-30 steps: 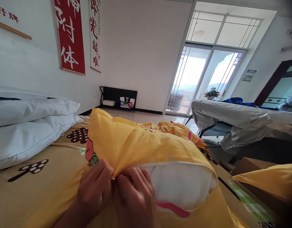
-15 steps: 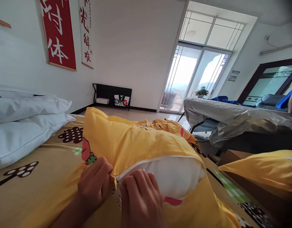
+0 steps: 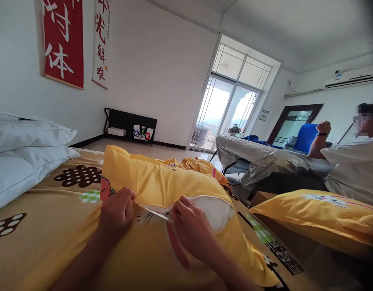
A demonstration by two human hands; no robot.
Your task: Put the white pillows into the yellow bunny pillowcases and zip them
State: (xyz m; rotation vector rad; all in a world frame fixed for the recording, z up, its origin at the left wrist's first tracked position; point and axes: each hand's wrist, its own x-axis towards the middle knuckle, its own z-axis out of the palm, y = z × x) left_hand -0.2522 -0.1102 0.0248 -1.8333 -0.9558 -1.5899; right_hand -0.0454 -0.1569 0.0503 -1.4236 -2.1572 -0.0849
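White walls and a bright balcony door (image 3: 222, 117) frame a bedroom, with a bed (image 3: 37, 226) in the foreground covered by a yellow sheet printed with brown spotted shapes. On the bed, directly in front of the viewer, lies a pillow in a yellow pillowcase (image 3: 162, 182). Its near edge is partly open, showing the white pillow (image 3: 215, 210) inside. The left hand (image 3: 118, 212) pinches the pillowcase fabric at the left end of the opening, fingers pressed together on the cloth. The right hand (image 3: 190, 226) sits just to the right, thumb and forefinger pinched on the small zip pull (image 3: 168, 212) at the seam, with the pillow's open gap beyond its fingertips. Two white pillows (image 3: 25, 153) are stacked at the far left of the bed. Another yellow pillow (image 3: 313, 210) lies at the right. Beyond it sits another person (image 3: 350, 165) in a pale shirt, one arm raised. Red and white banners (image 3: 65, 40) hang on the left wall.
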